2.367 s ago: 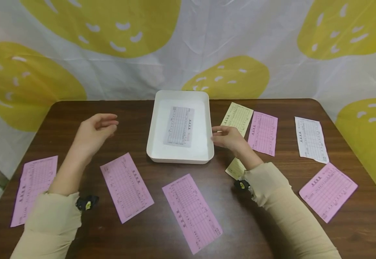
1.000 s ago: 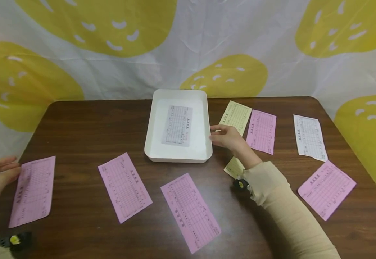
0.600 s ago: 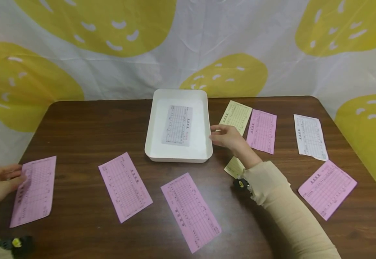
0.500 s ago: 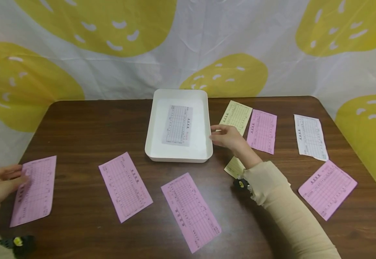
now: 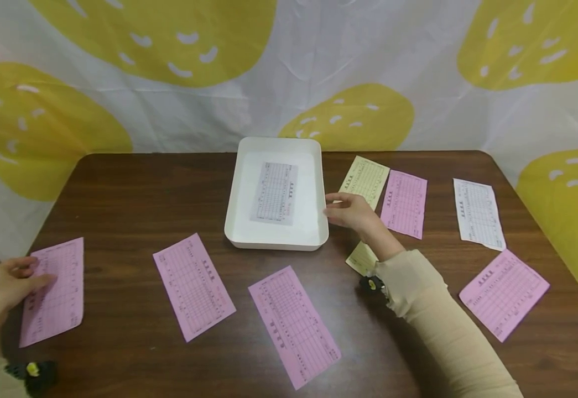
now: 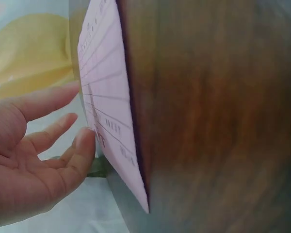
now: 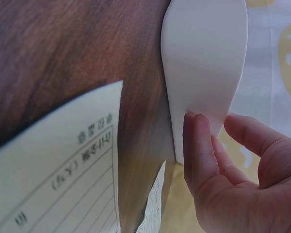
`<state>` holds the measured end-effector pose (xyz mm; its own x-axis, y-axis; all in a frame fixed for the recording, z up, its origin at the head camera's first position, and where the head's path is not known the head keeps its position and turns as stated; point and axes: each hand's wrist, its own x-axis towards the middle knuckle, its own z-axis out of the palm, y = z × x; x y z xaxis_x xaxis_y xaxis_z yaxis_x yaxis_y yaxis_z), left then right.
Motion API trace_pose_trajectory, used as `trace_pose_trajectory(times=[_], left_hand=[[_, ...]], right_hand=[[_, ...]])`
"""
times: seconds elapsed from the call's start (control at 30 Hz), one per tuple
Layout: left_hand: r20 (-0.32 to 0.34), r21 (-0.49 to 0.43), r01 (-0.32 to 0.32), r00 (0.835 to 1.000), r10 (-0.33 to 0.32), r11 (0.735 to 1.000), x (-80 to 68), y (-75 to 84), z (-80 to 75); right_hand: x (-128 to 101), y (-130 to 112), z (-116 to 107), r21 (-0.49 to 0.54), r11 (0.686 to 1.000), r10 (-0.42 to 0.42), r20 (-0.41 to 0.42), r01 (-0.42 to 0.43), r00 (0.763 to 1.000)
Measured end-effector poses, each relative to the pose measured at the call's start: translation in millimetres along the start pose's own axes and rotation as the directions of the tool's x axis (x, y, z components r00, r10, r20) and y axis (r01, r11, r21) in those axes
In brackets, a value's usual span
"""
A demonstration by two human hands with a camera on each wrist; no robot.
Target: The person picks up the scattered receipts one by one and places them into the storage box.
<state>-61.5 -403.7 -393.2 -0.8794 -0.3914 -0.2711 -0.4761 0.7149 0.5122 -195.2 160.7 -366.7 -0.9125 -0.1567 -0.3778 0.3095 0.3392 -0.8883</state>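
Head view: left hand (image 5: 7,287) at the far-left pink slip (image 5: 62,298), which lies at the left edge of the table (image 5: 119,199); thumb over the paper, other fingers parted from it, can't tell if they pinch. Right hand (image 5: 355,213) beside the white tray (image 5: 310,204), fingers fairly straight, tips touching its right outer wall. Printed grey slip (image 5: 275,193) flat inside. Yellow slip (image 5: 366,176) partly hidden by right hand.

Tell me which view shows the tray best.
The head view: it takes in nearly the whole tray, including the slip lying inside. The right wrist view shows only part of its outer wall, with the right hand touching it. The left wrist view shows none of it.
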Motion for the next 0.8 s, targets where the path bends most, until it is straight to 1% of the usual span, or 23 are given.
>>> trace_pose_trajectory(times=[0.1, 0.2, 0.27, 0.4, 0.53, 0.63, 0.7, 0.8], left_hand=[[-0.02, 0.0, -0.013, 1.0, 0.013, 1.0, -0.4, -1.9, 0.5], [-0.036, 0.006, -0.005, 0.999, 0.005, 1.0, -1.9, -2.8, 0.4], [-0.035, 0.014, 0.017, 0.999, -0.017, 1.0, -2.9, -2.0, -0.6], [-0.007, 0.054, 0.054, 0.999, -0.054, 0.997, -3.2, -1.5, -1.7], [0.014, 0.088, 0.056, 0.998, -0.057, 0.995, -0.6, -0.1, -0.8], [0.011, 0.099, 0.049, 0.999, -0.051, 0.994, 1.5, 2.3, 0.6], [0.021, 0.078, 0.069, 0.997, -0.071, 0.995, 1.4, 4.4, 1.6], [0.023, 0.05, 0.068, 0.997, -0.069, 0.996, 0.1, 7.6, 2.5]], right_hand=[[-0.2, 0.2, 0.0, 0.008, 1.0, 0.011, 0.003, -0.011, 1.0], [0.5, 0.5, 0.0, 0.014, 1.0, 0.021, 0.005, -0.021, 1.0], [0.4, 0.9, 0.0, 0.015, 1.0, 0.023, 0.007, -0.023, 1.0], [0.8, 1.5, 0.2, 0.026, 0.999, 0.022, 0.011, -0.022, 1.0], [1.2, 1.5, 0.2, 0.029, 0.999, 0.028, 0.014, -0.028, 1.0], [1.1, 0.9, 0.1, 0.029, 0.999, 0.032, 0.016, -0.032, 0.999], [1.0, 0.2, 0.2, 0.032, 0.999, 0.032, 0.018, -0.032, 0.999], [1.2, -0.7, 0.0, 0.035, 0.999, 0.03, 0.018, -0.03, 0.999]])
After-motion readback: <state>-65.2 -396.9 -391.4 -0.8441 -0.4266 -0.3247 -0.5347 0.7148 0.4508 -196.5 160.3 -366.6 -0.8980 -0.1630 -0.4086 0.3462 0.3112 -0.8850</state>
